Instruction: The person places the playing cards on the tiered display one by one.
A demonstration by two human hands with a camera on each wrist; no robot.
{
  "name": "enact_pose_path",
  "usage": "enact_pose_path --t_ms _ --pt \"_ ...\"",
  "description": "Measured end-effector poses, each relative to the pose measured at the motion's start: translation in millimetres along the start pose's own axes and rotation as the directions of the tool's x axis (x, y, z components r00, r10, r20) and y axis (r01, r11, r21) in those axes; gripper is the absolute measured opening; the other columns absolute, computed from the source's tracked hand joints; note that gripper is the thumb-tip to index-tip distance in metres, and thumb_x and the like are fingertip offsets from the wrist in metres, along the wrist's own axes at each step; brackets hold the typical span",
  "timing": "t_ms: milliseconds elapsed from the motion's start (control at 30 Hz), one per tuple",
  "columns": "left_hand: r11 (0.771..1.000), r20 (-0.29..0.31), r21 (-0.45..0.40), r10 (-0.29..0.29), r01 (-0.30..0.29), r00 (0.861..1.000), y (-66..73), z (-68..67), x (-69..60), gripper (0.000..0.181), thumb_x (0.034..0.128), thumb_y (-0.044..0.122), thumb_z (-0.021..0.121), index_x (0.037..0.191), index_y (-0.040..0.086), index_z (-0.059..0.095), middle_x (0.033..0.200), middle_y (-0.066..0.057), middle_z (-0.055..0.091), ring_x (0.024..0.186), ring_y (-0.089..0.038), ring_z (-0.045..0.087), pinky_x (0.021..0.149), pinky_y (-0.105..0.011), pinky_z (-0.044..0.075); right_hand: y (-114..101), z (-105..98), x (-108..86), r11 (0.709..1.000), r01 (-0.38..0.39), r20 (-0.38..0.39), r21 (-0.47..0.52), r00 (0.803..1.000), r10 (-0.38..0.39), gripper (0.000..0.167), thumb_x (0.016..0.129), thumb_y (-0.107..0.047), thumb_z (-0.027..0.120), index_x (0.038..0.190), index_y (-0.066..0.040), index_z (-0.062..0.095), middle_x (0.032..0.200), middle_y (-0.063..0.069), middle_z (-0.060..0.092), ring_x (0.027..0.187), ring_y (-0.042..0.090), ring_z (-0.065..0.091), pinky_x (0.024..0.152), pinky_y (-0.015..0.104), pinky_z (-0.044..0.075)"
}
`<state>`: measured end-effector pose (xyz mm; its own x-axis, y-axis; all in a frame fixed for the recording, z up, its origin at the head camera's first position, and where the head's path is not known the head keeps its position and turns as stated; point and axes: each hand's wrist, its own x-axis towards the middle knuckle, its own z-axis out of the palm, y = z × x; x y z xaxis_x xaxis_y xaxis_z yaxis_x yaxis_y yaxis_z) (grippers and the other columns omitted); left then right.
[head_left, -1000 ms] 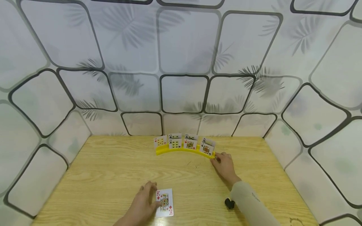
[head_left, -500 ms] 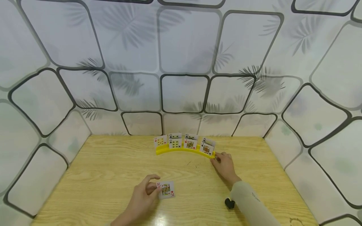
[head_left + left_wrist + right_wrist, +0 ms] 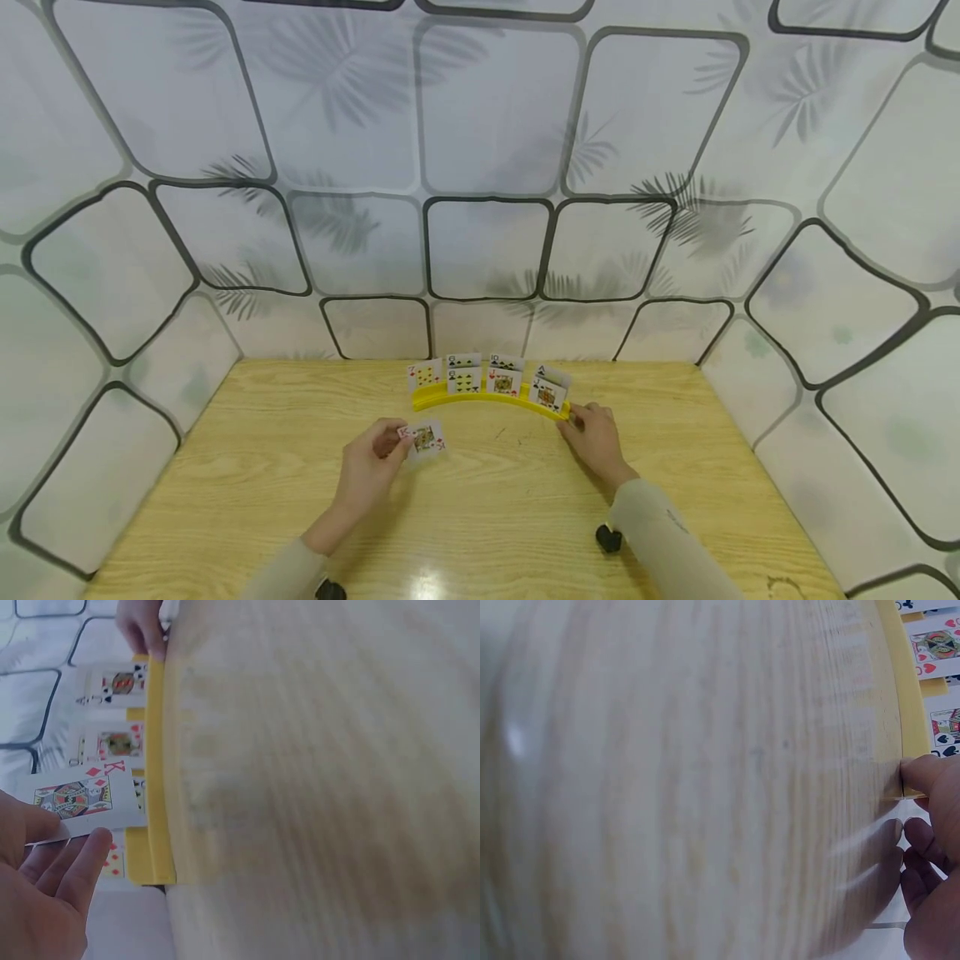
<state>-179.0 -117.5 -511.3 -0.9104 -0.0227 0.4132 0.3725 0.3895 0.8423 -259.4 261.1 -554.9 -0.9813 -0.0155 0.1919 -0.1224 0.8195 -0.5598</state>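
My left hand [image 3: 366, 471] pinches a king of diamonds playing card [image 3: 426, 440] between thumb and fingers, raised above the table and left of centre. Beyond it a curved yellow card holder [image 3: 480, 397] holds several face-out cards in two rows. A seven of diamonds [image 3: 424, 375] stands at its left end. Further right are a jack of hearts [image 3: 504, 383] and a jack of spades [image 3: 548, 394], with other cards behind. My right hand [image 3: 596, 440] grips the holder's right end; in the right wrist view the thumb [image 3: 922, 771] lies against its front.
The wood-grain table [image 3: 510, 508] runs back to a patterned wall covering [image 3: 487, 250], which also rises on the left and right. A black wrist device [image 3: 608, 538] sits under the right sleeve.
The left hand has picked the king of diamonds up off the table and carried it forward, toward the holder. The right hand has stayed at the holder's end.
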Motion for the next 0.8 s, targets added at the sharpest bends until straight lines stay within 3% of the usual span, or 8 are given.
enact_pose_path --t_ms 133,300,800 --pt "0.998 -0.055 0.059 0.018 -0.015 0.998 -5.4 -1.5 17.4 0.017 0.0934 -0.001 0.077 0.11 0.002 0.075 0.092 -0.01 0.08 0.08 -0.022 0.078 0.07 -0.018 0.06 -1 -1 -0.1 1.0 0.003 -0.004 -0.002 1.0 -0.003 0.05 0.098 -0.024 0.076 0.136 0.007 0.066 0.097 0.011 0.062 0.092 0.027 0.047 0.076 0.035 0.04" --pt "0.997 -0.099 0.08 -0.005 0.013 0.995 -12.1 -0.9 33.8 0.016 0.093 -0.001 0.077 0.109 0.0 0.075 0.094 -0.015 0.08 0.082 -0.028 0.079 0.07 -0.016 0.059 -2 -2 -1.0 1.0 0.011 -0.012 -0.003 1.0 -0.011 0.048 0.098 -0.022 0.076 0.135 0.007 0.067 0.095 0.011 0.061 0.09 0.027 0.047 0.074 0.035 0.04" --pt "0.996 -0.15 0.09 -0.014 0.027 0.989 -24.0 12.5 60.3 0.015 0.0934 -0.002 0.075 0.109 -0.002 0.076 0.097 -0.02 0.08 0.085 -0.034 0.079 0.073 -0.031 0.065 -3 -3 -0.5 1.0 -0.013 0.011 0.011 1.0 0.013 0.05 0.098 -0.024 0.076 0.137 0.006 0.066 0.098 0.012 0.062 0.093 0.028 0.047 0.077 0.036 0.04"
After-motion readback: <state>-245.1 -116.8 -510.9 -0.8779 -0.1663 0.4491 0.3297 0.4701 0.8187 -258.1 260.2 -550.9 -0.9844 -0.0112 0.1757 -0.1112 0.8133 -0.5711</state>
